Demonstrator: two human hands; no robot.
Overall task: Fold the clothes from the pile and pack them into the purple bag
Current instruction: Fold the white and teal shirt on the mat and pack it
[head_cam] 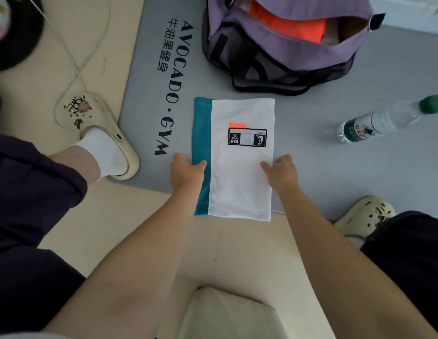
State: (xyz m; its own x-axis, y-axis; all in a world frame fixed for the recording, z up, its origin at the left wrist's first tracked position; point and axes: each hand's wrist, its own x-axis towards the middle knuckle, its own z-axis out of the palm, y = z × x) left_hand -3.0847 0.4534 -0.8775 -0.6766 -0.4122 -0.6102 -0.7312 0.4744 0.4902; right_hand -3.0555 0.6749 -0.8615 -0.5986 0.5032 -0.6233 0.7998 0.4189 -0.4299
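Floor: grey gym mat (311,167) laid on beige flooring.
Purple bag (286,37): unzipped on the mat, orange garment (289,25) inside; further contents unclear.
Folded garment (240,167): white with a teal band, black label, near edge overhanging the mat.
Left hand (186,172): gripping the teal edge.
Right hand (281,172): fingers resting on the white edge, grip unclear.
Bottle (384,121): lying on the mat.

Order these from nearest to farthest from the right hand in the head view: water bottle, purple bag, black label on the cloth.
From the right hand:
1. Black label, just above it on the folded cloth.
2. Water bottle, lying on the mat to the right.
3. Purple bag, open, at the top.
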